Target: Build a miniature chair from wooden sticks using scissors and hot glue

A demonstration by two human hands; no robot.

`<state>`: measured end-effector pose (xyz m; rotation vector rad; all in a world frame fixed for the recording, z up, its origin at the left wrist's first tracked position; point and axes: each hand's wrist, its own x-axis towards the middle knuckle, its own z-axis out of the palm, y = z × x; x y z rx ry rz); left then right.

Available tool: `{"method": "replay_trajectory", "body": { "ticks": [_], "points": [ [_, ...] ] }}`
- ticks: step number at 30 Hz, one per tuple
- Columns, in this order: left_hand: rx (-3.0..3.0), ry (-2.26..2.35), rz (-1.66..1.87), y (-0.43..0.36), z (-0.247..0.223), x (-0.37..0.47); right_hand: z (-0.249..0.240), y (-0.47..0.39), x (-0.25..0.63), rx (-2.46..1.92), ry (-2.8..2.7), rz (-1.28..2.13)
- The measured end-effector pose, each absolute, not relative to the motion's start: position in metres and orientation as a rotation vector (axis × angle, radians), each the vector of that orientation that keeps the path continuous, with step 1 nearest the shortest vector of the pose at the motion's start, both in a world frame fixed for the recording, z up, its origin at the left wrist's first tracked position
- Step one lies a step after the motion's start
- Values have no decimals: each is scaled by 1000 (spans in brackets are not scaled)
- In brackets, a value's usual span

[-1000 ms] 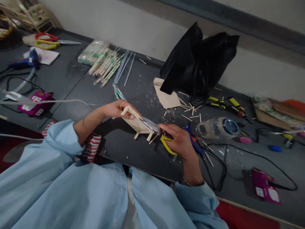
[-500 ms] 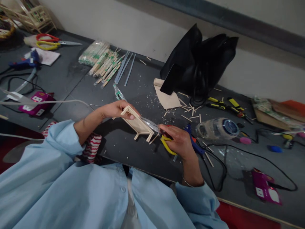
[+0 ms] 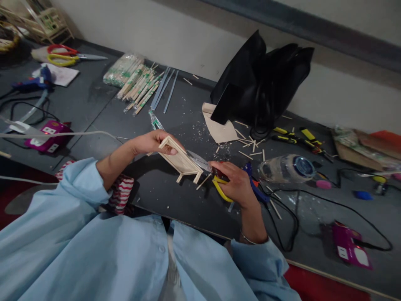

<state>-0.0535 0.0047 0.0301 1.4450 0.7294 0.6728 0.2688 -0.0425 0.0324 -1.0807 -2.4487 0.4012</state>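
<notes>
1. Head view: the stick frame [image 3: 180,163] is held tilted over the dark surface [image 3: 150,192], between both hands.
2. Fingers of the left hand [image 3: 153,142] close around its upper end, thumb on its face.
3. Fingers of the right hand [image 3: 234,182] curl around the scissors [image 3: 200,161]; I cannot tell how far the blades part.
4. The stick frame looks light, stiff and fragile at its thin legs; the flat panel seems the safest hold.

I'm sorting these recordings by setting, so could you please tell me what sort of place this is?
Probably a craft workshop: the left hand holds a small wooden frame, bundled sticks lie on the table, and a blue glue gun lies at the view's left.
</notes>
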Motion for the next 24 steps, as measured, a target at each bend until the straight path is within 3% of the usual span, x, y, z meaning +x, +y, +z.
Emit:
{"method": "replay_trajectory", "body": {
  "ticks": [24],
  "points": [
    [1411,713,650,5,29,-53,32,-42,268,-1069,-2468,445]
  ]
}}
